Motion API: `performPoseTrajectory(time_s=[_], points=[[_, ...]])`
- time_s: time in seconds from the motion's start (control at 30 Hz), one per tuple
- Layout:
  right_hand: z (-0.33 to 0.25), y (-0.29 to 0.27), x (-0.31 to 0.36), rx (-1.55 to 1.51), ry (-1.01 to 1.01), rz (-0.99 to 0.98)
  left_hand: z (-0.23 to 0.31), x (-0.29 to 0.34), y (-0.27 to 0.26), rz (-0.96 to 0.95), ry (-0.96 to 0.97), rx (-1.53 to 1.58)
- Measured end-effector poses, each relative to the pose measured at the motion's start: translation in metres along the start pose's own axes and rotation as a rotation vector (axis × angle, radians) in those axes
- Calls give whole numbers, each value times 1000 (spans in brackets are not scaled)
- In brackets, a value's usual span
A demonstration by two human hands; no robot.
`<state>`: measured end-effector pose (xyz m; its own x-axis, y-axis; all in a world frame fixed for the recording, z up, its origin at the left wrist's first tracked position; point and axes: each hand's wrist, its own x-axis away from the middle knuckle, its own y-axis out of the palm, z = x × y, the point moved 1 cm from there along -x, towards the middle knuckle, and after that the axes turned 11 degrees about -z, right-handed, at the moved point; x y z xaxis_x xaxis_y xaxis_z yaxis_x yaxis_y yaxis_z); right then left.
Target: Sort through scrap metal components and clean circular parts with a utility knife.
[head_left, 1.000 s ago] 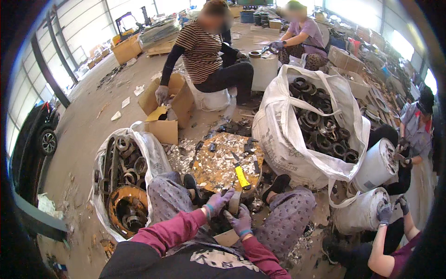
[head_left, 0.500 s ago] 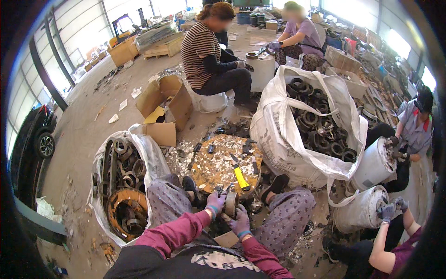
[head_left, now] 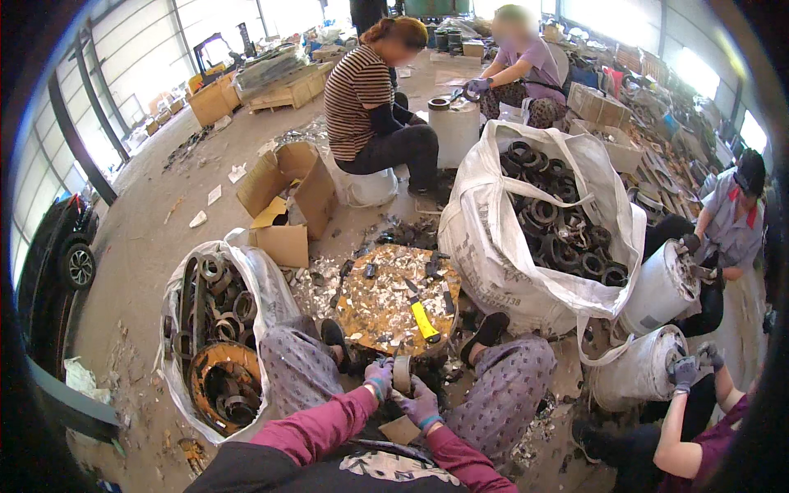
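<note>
Between my knees I hold a brownish metal ring (head_left: 402, 375) in both gloved hands. My left hand (head_left: 380, 376) is closed at its left side, and my right hand (head_left: 422, 406) grips it from the lower right. Small details between the fingers are hidden. Just beyond the ring stands a round wooden work surface (head_left: 371, 314), strewn with pale flakes and dark scraps. A yellow-handled knife (head_left: 423, 319) lies on it, blade pointing away from me.
At left a white sack (head_left: 283, 287) holds rings and an orange-rimmed round part (head_left: 201, 374). A bigger white bulk bag (head_left: 493, 238) of dark rings stands at right. An opened cardboard box (head_left: 316, 193) sits beyond. Several co-workers sit around, some beside white drums (head_left: 637, 370).
The ring has turned slightly in my hands and now shows more of its outer side. My hands have shifted a little with it. The knife stays on the wooden surface.
</note>
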<state>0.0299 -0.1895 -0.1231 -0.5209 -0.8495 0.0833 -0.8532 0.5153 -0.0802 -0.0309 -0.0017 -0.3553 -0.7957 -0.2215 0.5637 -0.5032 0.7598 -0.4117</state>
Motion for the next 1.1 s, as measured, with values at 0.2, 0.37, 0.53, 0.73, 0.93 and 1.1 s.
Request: performPoseTrajectory(time_s=[0.2, 0.37, 0.53, 0.73, 0.93, 1.1], points=[[3, -4, 4, -132, 90, -69, -89, 86, -77, 6, -335, 1695], [-45, -5, -1, -308, 123, -96, -85, 113, -43, -175, -455, 2121], [-37, -13, -7, -276, 111, 1, -79, 132, -46, -242, -400, 2034], [-18, -16, -7, -339, 204, 165, -98, 126, -76, -168, -418, 2250], [30, -15, -1, -327, 211, 216, -13, 109, -34, -22, -251, 2153], [11, -10, -5, -339, 273, 277, -76, 138, -76, -179, -318, 2507]])
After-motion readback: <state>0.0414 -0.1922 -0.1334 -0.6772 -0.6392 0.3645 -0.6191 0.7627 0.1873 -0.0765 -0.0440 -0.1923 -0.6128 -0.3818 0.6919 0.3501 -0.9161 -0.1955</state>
